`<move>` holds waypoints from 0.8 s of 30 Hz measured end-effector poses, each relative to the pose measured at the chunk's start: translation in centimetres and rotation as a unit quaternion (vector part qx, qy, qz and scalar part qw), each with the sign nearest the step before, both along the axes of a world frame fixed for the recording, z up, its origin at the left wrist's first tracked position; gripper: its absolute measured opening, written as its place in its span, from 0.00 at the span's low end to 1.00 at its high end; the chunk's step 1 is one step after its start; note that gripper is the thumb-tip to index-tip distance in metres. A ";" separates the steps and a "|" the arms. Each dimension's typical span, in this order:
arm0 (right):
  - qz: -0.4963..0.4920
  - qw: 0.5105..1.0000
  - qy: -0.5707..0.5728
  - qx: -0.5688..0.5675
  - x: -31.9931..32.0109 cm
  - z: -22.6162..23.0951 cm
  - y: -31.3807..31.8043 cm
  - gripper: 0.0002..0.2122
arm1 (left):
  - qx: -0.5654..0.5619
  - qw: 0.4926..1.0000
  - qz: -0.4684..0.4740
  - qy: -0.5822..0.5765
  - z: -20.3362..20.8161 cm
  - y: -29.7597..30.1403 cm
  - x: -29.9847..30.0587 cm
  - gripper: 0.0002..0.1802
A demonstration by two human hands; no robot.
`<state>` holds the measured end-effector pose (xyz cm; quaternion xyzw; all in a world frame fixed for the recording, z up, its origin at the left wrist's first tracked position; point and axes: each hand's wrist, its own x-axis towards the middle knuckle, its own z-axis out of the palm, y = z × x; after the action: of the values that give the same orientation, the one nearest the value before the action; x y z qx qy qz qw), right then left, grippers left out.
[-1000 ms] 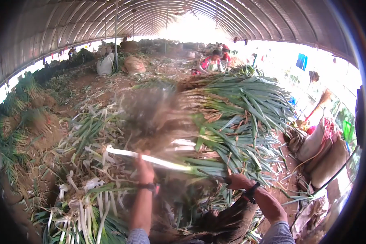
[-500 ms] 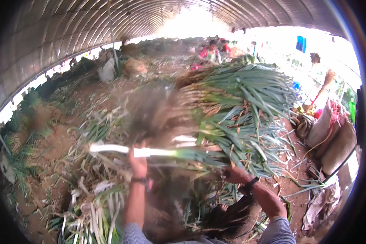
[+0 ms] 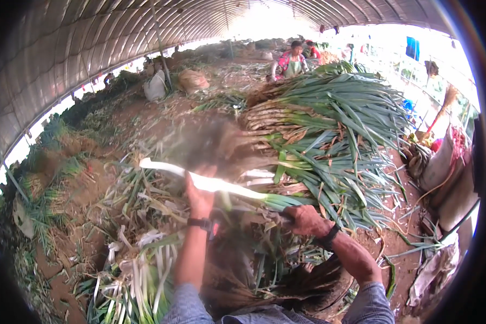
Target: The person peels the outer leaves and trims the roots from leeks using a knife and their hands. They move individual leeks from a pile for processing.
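Note:
A long scallion (image 3: 229, 189) with a bright white shank lies slantwise before me, its root end up at the left. My left hand (image 3: 201, 195) is closed round the white shank. Near where the shank turns green, my right hand (image 3: 306, 220) is closed in a fist. Something dark, like a short handle, shows at its fingers; I cannot make out what it is. Just beyond the hands lies a big heap of scallions (image 3: 340, 116), leaves to the right. Pale, stripped scallions (image 3: 146, 281) lie in a bundle left of my left forearm. A blurred smudge hides the middle.
Loose peelings and leaves (image 3: 146, 202) litter the soil at left. Filled sacks (image 3: 443, 167) stand at the right edge. A white sack (image 3: 155, 86) and a tan sack (image 3: 193, 81) sit farther back. A person in an apron (image 3: 292, 63) is beyond the heap.
My right hand has come left along the scallion, nearer my left hand. The scallion has gone from nearly level to slanted, root end higher. The whole view has shifted somewhat.

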<state>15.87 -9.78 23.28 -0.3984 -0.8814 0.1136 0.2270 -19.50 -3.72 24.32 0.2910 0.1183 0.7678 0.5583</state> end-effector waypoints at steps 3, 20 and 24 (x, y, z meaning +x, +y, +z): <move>-0.012 1.000 0.014 0.006 0.1 0.1 0.4 0.13 | 0.066 0.996 -0.061 -0.026 -0.7 0.4 -0.4 0.35; -0.055 0.998 0.006 -0.016 -1.9 -2.2 2.5 0.17 | -0.074 0.994 0.049 0.067 -3.4 1.2 2.9 0.38; -0.021 1.000 0.019 -0.004 -1.4 -1.5 2.0 0.16 | -0.050 0.996 0.046 0.050 -2.9 2.1 3.7 0.39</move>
<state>14.49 -7.75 21.77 -0.4154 -0.8679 0.1203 0.2446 -15.84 -1.62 21.47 0.2950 0.1980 0.7700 0.5300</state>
